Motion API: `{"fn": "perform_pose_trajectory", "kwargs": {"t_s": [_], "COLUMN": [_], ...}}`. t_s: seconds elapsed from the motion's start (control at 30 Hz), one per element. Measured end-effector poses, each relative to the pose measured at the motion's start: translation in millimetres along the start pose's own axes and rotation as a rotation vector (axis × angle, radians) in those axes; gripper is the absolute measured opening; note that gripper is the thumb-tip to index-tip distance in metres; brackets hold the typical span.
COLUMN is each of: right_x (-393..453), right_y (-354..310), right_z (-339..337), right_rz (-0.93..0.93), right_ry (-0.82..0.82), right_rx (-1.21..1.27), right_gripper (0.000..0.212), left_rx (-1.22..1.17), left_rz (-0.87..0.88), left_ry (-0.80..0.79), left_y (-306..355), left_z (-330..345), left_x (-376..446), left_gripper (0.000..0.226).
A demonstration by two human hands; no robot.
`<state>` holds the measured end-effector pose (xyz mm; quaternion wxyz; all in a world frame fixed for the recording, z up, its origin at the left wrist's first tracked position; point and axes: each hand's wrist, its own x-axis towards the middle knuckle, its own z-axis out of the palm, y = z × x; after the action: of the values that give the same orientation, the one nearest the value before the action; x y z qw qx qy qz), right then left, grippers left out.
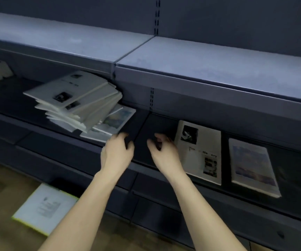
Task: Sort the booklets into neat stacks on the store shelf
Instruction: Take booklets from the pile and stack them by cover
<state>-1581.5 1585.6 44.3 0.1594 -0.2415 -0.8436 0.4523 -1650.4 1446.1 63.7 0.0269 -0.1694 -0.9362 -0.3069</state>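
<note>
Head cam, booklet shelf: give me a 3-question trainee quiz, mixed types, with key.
1. True or false: the left hand is gripping a booklet.
2. Multiple choice: where does the messy pile of booklets lie relative to the hands? A) to the left on the shelf B) to the right on the shelf C) on the floor
3. Fill in: right of the right hand, two booklets lie flat side by side, the white photo booklet and the ___ one further right.

Key
1. False: both hands hover empty over a bare stretch of shelf.
2. A
3. Sky-picture booklet
</note>
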Motion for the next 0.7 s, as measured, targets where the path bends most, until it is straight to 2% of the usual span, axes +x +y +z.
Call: {"fn": "perform_pose_trajectory", "kwargs": {"t_s": [0.13, 0.27, 0.37, 0.7], "right_x": [5.9, 13.1, 24.1, 67.9], "right_y": [-44.6, -89.4, -122.8, -192.3], "right_z": [41.1, 93.6, 132.1, 232.1], "right_rz": [-0.019, -0.029, -0.039, -0.005], "right_ry": [-0.098, -0.156, -0.194, 0.000], "right_rx": [0.014, 0.094, 0.097, 0.056], "right_gripper": [0.054, 0.044, 0.048, 0.044], "left_rx": [-0.022, -0.042, -0.093, -0.098], "left_rz": [-0.033, -0.059, -0.072, -0.030], "left_ry": [0.105, 0.200, 0.257, 0.324], "left_y": [-28.1, -69.0, -103.1, -210.3], "left_z": [-31.4, -60.4, -84.9, -148.0], "left_x": [20.0, 46.4, 72.5, 166.4], "left_gripper": [0.040, 0.040, 0.039, 0.032]}}
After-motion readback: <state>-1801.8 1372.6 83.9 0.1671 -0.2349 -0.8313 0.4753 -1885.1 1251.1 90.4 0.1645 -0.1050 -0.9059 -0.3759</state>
